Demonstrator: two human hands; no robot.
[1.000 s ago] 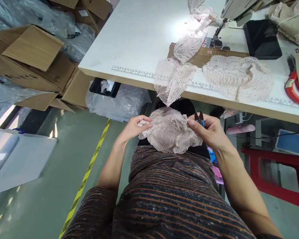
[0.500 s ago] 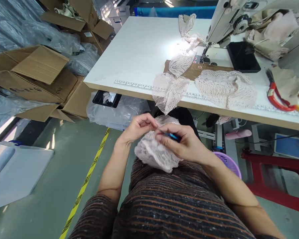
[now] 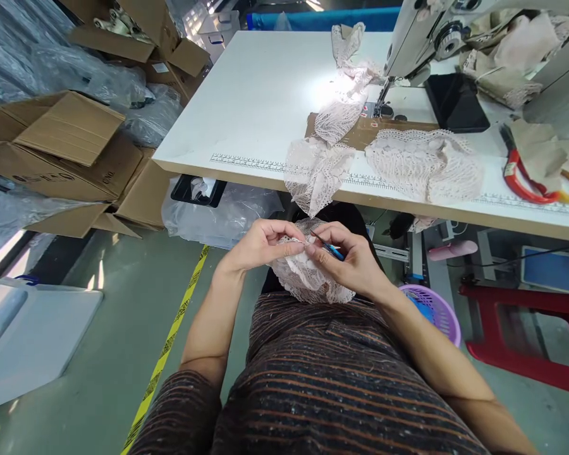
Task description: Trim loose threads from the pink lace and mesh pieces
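Note:
A bunched piece of pale pink lace fabric (image 3: 308,278) hangs over my lap, below the table's front edge. My left hand (image 3: 265,243) pinches its upper edge between thumb and fingers. Close beside it, my right hand (image 3: 348,256) is closed around small blue-handled thread snips (image 3: 334,251), whose dark pointed tip lies toward the left hand. The right thumb and fingertip meet at the lace edge; whether they also grip it I cannot tell. Another lace piece (image 3: 317,174) drapes over the table edge just beyond my hands.
Ahead stands a white table (image 3: 256,95) with a sewing machine (image 3: 417,44). Folded lace (image 3: 422,164), a black phone-like slab (image 3: 456,102) and red-handled scissors (image 3: 526,183) lie on it. Cardboard boxes (image 3: 71,126) are at left; a purple basket (image 3: 448,316) and red stool (image 3: 502,354) at right.
The lace bundle has been shifted up and spread, no longer hanging as low on my lap. My right hand has turned, bringing the snips' tip and blue handle into clearer view.

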